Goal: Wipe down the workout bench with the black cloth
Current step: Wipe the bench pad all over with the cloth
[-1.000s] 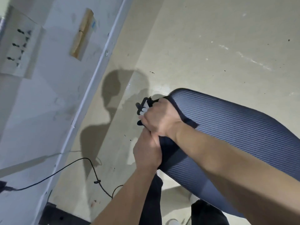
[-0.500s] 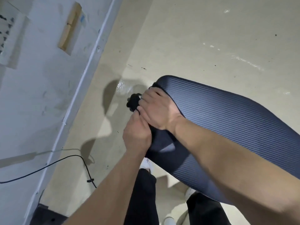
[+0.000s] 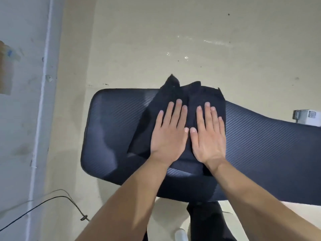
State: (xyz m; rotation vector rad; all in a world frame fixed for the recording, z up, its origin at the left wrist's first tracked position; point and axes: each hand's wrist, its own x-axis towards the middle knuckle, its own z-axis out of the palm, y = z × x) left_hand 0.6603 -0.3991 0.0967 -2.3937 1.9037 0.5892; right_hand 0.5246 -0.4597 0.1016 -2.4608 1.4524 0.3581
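1. No writing or brand can be read anywhere.
2. The surface is a dark padded bench with fine diagonal ribbing and rounded corners.
3. The cloth is black, creased, spread across the padding, its far corners past the far edge.
4. Left hand and right hand lie flat side by side on it, fingers extended, gripping nothing.
5. A thin black cable curls on the pale floor.

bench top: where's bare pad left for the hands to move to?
Bare bench pad lies between black cloth and the rounded end, and the long stretch to the cloth's right. Crowded centre: left hand and right hand flat on the cloth.
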